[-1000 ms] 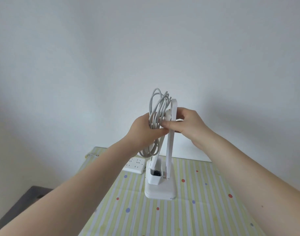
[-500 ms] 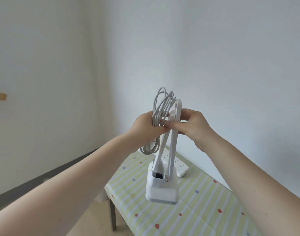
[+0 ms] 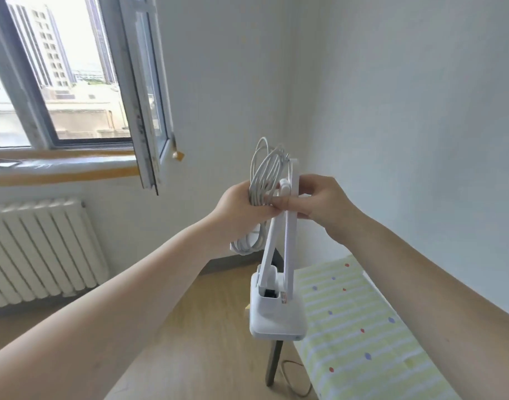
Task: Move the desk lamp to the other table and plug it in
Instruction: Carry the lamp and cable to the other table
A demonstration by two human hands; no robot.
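The person holds the white desk lamp [image 3: 279, 269] up in the air with both hands, clear of any surface, its folded arms upright and its square base hanging lowest, past the near-left edge of the desk [image 3: 360, 350] with the striped, dotted cloth. The left hand [image 3: 241, 206] is closed around the coiled white cord [image 3: 265, 180], whose loops stick up above the fist and hang below it beside the lamp's arm. The right hand [image 3: 319, 202] pinches the upper part of the lamp's arm, thumb in front and fingers behind, touching the left hand's fingertips. Behind on the left are an open window [image 3: 74, 82] and a white radiator [image 3: 39, 249]; wooden floor [image 3: 201, 327] lies below.
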